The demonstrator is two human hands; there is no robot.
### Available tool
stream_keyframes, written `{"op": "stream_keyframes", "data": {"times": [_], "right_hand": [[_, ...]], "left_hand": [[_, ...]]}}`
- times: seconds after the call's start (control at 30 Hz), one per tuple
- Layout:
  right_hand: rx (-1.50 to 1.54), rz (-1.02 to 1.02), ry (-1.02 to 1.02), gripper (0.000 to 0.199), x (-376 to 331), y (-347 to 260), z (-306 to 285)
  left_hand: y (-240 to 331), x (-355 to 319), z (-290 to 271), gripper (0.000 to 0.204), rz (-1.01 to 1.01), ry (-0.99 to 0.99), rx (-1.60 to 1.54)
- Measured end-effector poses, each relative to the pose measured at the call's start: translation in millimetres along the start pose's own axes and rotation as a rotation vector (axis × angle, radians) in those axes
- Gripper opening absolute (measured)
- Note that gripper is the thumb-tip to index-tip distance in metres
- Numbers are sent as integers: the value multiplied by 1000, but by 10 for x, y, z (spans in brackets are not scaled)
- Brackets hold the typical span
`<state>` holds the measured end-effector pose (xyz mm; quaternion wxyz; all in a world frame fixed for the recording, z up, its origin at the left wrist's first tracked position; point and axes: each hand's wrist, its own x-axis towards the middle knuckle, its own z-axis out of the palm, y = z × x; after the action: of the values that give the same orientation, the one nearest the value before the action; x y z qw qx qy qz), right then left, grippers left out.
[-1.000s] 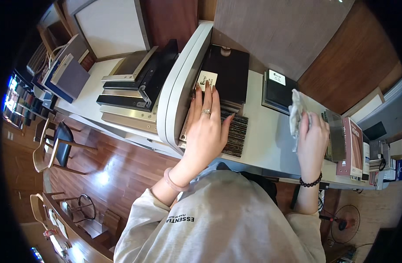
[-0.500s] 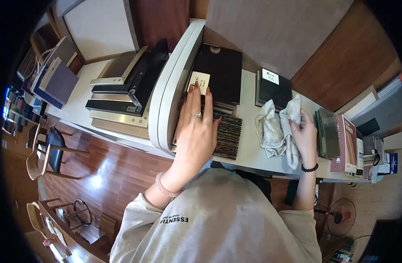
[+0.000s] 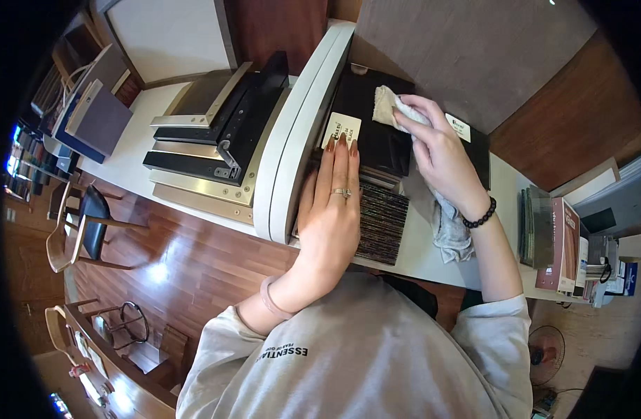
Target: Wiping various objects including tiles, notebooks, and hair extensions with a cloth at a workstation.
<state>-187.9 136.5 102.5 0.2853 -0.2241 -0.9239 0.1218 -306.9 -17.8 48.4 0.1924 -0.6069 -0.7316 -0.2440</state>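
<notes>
A white table [image 3: 509,199] runs across in front of the person, and a pale upright divider [image 3: 287,133] with a rounded edge stands on it, perhaps to part the groups of samples. Right beside the divider lies a broad dark board [image 3: 382,143], with a block of striped samples [image 3: 383,223] nearer the person. The left hand [image 3: 331,220] rests flat, fingers straight and together, grasping nothing, probably to steady the board. The right hand [image 3: 439,143] bends its fingers around a cloth [image 3: 385,108], apparently bunched for a firm pinch. The cloth is over the board's right part; whether it touches is hard to tell. It looks soft, crumpled and off-white, yellowish at the tip. More pale fabric [image 3: 449,227] lies below the right wrist, possibly joined to it. The left fingertips meet a small cream label [image 3: 341,126].
</notes>
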Motion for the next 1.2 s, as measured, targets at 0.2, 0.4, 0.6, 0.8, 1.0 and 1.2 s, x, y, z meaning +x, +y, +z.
{"op": "stream_keyframes", "data": {"times": [0.2,0.4,0.6,0.8,1.0,1.2], "right_hand": [[175,-153,-3,36,-366,-182,-56],[494,-32,96,41,-339,45,-434],[276,36,142,43,7,75,22],[392,-195,-106,37,-296,-73,-208],[113,-68,340,28,-831,-207,-1277],[34,157,407,34,-1263,77,-1199]], "left_hand": [[39,-8,0,52,-41,-44,7],[6,-25,-35,54,-14,2,42],[22,-4,-37,56,-21,-30,15],[20,-2,-58,59,-46,-55,-93],[16,47,-179,57,-34,10,-200],[443,195,-1137,38,482,-190,-1738]]}}
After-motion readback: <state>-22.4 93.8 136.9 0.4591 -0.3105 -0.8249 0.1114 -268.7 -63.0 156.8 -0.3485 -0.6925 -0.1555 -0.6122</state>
